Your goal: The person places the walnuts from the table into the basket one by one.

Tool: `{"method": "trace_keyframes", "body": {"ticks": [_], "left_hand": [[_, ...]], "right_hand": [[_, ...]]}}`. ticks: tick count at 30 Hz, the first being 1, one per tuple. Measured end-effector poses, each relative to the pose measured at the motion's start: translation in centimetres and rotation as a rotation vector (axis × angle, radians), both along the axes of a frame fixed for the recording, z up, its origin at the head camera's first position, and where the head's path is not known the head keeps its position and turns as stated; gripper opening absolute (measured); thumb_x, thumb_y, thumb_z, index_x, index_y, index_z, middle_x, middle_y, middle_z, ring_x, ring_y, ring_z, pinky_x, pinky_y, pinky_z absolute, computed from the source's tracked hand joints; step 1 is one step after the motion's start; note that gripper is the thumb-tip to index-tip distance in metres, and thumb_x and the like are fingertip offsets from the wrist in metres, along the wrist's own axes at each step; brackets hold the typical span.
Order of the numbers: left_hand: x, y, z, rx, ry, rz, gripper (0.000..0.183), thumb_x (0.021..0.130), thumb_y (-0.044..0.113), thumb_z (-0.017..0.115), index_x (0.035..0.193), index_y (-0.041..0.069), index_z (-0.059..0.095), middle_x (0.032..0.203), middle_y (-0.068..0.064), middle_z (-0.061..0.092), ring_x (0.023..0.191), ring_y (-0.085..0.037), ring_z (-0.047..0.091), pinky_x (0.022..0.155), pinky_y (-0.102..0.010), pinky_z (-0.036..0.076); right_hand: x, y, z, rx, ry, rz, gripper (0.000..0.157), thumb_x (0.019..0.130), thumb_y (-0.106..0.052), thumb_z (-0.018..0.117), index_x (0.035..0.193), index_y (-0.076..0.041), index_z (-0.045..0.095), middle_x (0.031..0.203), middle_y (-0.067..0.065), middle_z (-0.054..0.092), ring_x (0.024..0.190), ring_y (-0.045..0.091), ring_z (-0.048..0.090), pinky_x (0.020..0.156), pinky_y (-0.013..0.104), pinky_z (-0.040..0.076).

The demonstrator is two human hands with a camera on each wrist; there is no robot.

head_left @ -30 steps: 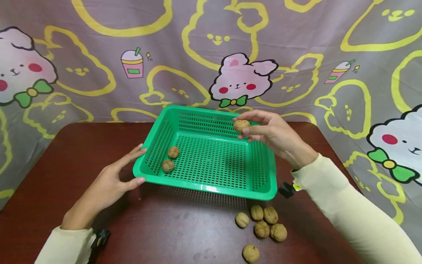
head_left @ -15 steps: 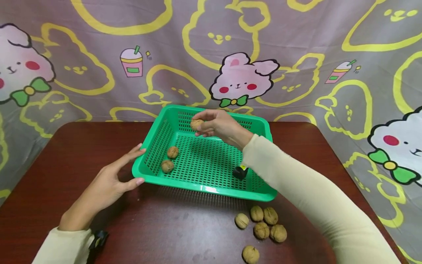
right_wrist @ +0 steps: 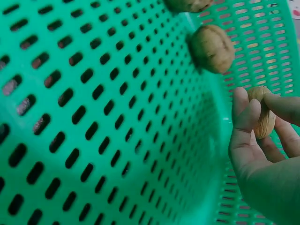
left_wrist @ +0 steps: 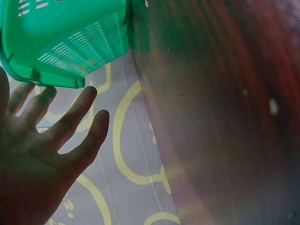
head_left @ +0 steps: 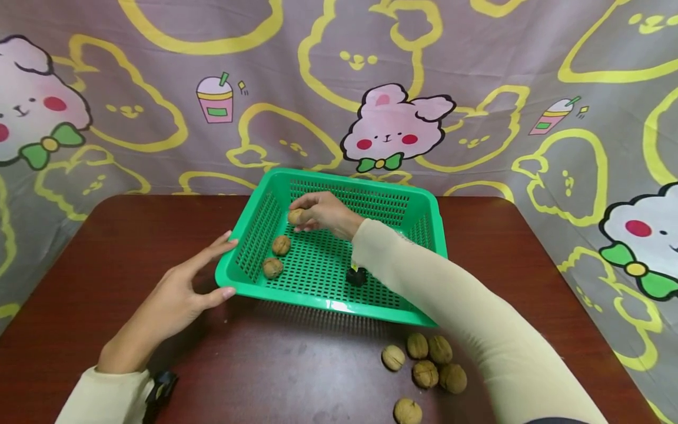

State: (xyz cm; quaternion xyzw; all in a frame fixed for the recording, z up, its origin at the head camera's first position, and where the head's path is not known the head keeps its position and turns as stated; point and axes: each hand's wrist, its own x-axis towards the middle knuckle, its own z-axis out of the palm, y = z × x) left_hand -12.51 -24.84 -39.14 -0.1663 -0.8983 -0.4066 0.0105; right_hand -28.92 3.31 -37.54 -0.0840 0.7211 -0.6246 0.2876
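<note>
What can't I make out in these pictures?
Head view: cream fabric sleeve hides part of the green plastic basket, right end; right hand hides part of the round brown walnut it pinches.
Right wrist view: top edge cuts off another walnut.
Left wrist view: left edge crops the left hand.

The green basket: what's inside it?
Two walnuts lie in the green basket near its left wall, and the right hand holds a third walnut farther back. In the head view, the sleeve and hand hide part of its floor.

Dark reddish-brown bench [head_left: 296,359], grey fabric [head_left: 288,76] hanging behind it, printed with yellow cartoon outlines [head_left: 198,45], white rabbits [head_left: 392,131] in green bows [head_left: 394,161], pink lidded cups [head_left: 215,101] above the bench's far edge
</note>
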Motion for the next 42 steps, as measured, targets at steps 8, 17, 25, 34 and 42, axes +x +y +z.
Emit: {"method": "trace_keyframes", "body": {"ticks": [8, 17, 25, 34, 42], "left_hand": [[0.1, 0.0, 0.0, 0.001, -0.005, -0.003, 0.083, 0.091, 0.022, 0.084, 0.160, 0.039, 0.041, 0.173, 0.005, 0.029, 0.151, -0.050, 0.037, 0.107, -0.077, 0.036], [0.2, 0.0, 0.1, -0.026, -0.002, 0.004, 0.084, 0.090, 0.023, 0.084, 0.160, 0.039, 0.041, 0.173, 0.009, 0.029, 0.149, -0.048, 0.041, 0.105, -0.074, 0.041], [0.1, 0.1, 0.1, -0.041, 0.014, 0.007, 0.085, 0.090, 0.022, 0.085, 0.160, 0.038, 0.041, 0.173, 0.007, 0.030, 0.146, -0.048, 0.045, 0.102, -0.072, 0.044], [0.0, 0.0, -0.1, -0.019, 0.016, 0.003, 0.087, 0.087, 0.018, 0.086, 0.161, 0.033, 0.042, 0.173, 0.001, 0.031, 0.146, -0.052, 0.043, 0.102, -0.075, 0.040], [-0.1, 0.0, -0.2, -0.012, 0.031, 0.003, 0.086, 0.087, 0.016, 0.087, 0.160, 0.031, 0.044, 0.172, 0.000, 0.032, 0.144, -0.052, 0.045, 0.102, -0.074, 0.040]], "right_hand": [[-0.8, -1.0, -1.2, 0.073, 0.011, 0.022, 0.035, 0.101, 0.003, 0.060, 0.136, -0.002, 0.065, 0.121, 0.011, 0.068, 0.084, 0.022, 0.074, 0.085, 0.039, 0.059], [-0.9, -1.6, -2.1, 0.121, 0.053, 0.083, 0.033, 0.104, -0.001, 0.058, 0.135, -0.006, 0.065, 0.128, 0.010, 0.068, 0.086, 0.022, 0.073, 0.072, 0.031, 0.057], [-0.9, -1.5, -1.4, 0.189, 0.099, 0.105, 0.041, 0.104, 0.002, 0.057, 0.143, -0.009, 0.062, 0.147, 0.011, 0.061, 0.093, 0.028, 0.073, 0.080, 0.036, 0.061], [-0.1, 1.8, 3.1, 0.296, 0.208, 0.200, 0.048, 0.101, 0.003, 0.060, 0.148, -0.008, 0.058, 0.157, 0.013, 0.053, 0.110, 0.038, 0.072, 0.101, 0.051, 0.057], [3.7, 6.9, 8.7, 0.291, 0.309, 0.243, 0.039, 0.100, -0.008, 0.068, 0.138, -0.017, 0.066, 0.144, 0.000, 0.062, 0.106, 0.032, 0.074, 0.087, 0.041, 0.059]]}}
